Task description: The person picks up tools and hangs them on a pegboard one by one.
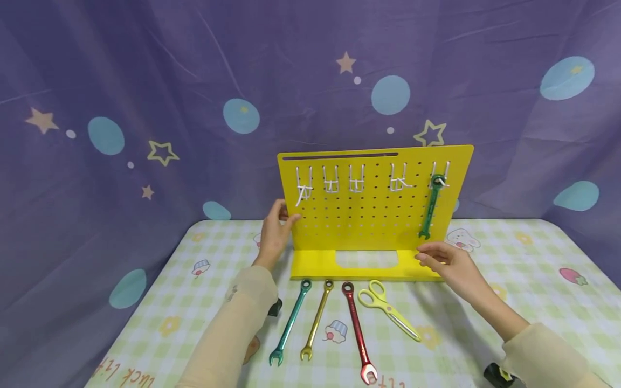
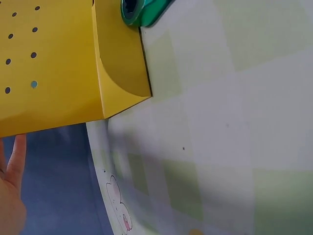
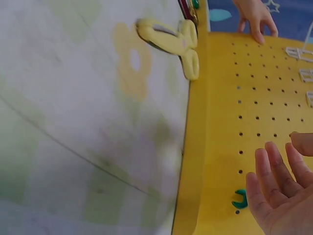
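A yellow pegboard (image 1: pixel 359 215) stands on the table with white wire hooks along its upper part. A dark green ratchet wrench (image 1: pixel 430 207) hangs by its ring end from the rightmost hook. My left hand (image 1: pixel 276 234) grips the board's left edge, thumb at the front. Just below the hanging wrench's open end is my right hand (image 1: pixel 451 267), its fingers loosely bent and holding nothing; the right wrist view shows its fingers spread before the board. In front of the base lie a teal wrench (image 1: pixel 291 321), a gold wrench (image 1: pixel 317 319), a red wrench (image 1: pixel 357 328) and yellow scissors (image 1: pixel 388 308).
The other hooks (image 1: pixel 356 180) carry nothing. A checkered cloth (image 1: pixel 170 302) covers the table, and a purple curtain (image 1: pixel 310 81) hangs behind the board. The board's base (image 1: pixel 315 264) has a cutout in its middle.
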Demonstrator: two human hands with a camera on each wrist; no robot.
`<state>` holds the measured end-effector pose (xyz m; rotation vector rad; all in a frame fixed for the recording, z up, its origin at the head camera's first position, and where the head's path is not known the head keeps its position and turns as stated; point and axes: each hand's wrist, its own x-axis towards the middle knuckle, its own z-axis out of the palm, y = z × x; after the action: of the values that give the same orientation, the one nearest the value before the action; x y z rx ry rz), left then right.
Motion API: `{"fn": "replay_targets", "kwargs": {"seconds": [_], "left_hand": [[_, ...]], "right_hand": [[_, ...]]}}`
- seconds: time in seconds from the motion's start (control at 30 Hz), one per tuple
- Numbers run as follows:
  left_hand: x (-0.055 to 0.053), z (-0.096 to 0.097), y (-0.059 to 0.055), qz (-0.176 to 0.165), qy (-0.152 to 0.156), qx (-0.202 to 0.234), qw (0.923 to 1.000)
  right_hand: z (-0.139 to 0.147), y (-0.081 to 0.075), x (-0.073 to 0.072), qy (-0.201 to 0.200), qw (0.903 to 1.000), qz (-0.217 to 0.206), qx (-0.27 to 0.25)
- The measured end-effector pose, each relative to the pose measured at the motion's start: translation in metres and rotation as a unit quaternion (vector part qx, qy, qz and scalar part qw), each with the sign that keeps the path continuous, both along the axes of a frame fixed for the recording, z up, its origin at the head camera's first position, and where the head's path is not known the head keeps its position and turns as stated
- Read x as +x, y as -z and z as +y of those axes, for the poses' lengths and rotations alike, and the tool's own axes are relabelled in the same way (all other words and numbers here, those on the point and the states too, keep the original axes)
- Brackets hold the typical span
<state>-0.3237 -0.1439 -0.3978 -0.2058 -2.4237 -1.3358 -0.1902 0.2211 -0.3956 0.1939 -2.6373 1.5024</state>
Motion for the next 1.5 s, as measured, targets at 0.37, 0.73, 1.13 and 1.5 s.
{"fn": "replay_targets", "kwargs": {"seconds": [0.37,0.73,1.13,1.5], "left_hand": [[0.000,0.001,-0.002,-0.002,0.001,-0.001,1.0000],[-0.001,0.003,-0.004,-0.001,0.002,-0.006,1.0000],[0.001,0.002,-0.002,-0.005,0.008,-0.004,0.9999],[-0.002,0.003,-0.002,-0.007,0.007,0.003,0.9999]], "right_hand": [[-0.016,0.012,0.011,-0.036,0.9991,-0.003,0.023],[-0.031,0.024,0.026,-0.068,0.9967,-0.027,0.035],[-0.045,0.041,0.033,-0.095,0.9914,-0.062,0.065],[-0.061,0.042,0.027,-0.030,0.9876,-0.089,0.126]]}}
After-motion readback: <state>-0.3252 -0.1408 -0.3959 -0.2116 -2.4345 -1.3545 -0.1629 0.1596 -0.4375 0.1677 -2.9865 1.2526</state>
